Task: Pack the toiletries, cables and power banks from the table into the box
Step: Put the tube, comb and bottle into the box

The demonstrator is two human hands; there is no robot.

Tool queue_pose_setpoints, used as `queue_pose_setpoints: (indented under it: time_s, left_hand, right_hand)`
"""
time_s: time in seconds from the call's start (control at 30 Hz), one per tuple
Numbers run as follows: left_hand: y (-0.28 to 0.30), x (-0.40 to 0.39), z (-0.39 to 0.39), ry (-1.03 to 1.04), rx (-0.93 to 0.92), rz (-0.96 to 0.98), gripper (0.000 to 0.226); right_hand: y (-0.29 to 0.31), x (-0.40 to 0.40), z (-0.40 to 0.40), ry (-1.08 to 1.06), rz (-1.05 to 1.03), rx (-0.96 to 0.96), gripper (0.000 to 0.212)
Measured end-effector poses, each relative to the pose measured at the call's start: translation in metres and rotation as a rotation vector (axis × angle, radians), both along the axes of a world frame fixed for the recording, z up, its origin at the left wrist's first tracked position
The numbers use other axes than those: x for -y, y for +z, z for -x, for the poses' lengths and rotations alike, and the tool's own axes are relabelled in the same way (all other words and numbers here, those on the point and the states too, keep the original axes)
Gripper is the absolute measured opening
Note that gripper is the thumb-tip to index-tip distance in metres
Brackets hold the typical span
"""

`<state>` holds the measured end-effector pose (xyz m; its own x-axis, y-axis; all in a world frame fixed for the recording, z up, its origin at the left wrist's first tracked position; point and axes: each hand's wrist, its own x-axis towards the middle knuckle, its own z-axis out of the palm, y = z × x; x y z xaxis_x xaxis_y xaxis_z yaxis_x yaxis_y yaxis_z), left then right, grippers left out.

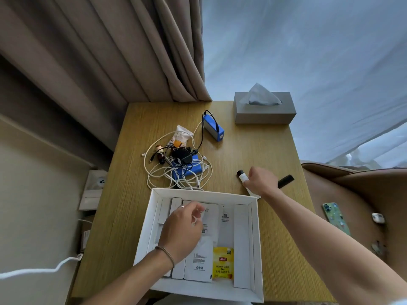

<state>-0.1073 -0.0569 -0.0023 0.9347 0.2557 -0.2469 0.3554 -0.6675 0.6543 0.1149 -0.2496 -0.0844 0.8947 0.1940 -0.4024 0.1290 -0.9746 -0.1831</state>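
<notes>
A white box point(255, 243) lies open at the table's near edge, with white sachets and a yellow tea bag point(222, 265) inside. My left hand point(182, 230) hovers over the box interior, fingers pinching a small white packet point(203, 213). My right hand point(261, 181) rests on the table right of the box, closed on a small white bottle with a black cap point(242, 176). A tangle of white cables point(176, 172) covers a blue power bank point(187, 170) behind the box. A second blue power bank point(213, 126) stands further back. A small tube point(181, 136) and a brown bottle point(160, 154) lie in the tangle.
A grey tissue box point(264, 108) stands at the table's far right corner. A black flat item point(286, 180) lies beside my right hand. A phone point(335, 217) and an earbud case point(378, 217) rest on the brown chair to the right. Curtains hang behind.
</notes>
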Motion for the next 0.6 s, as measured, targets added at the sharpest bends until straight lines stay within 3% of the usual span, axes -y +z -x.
queue_pose_setpoints:
  time_s: [0.23,0.4,0.6]
  left_hand:
    - [0.020,0.020,-0.025,-0.048,0.156,0.044,0.027]
    - [0.025,0.040,-0.061,-0.190,0.195,0.022,0.033]
    - [0.018,0.080,-0.130,-0.338,0.105,-0.060,0.027]
  right_hand:
    - [-0.011,-0.004,-0.001,-0.001,-0.072,-0.017,0.014]
    - [0.004,0.007,-0.003,-0.290,-0.485,-0.071,0.028]
    - [0.043,0.055,-0.008,-0.669,-0.921,-0.089,0.014]
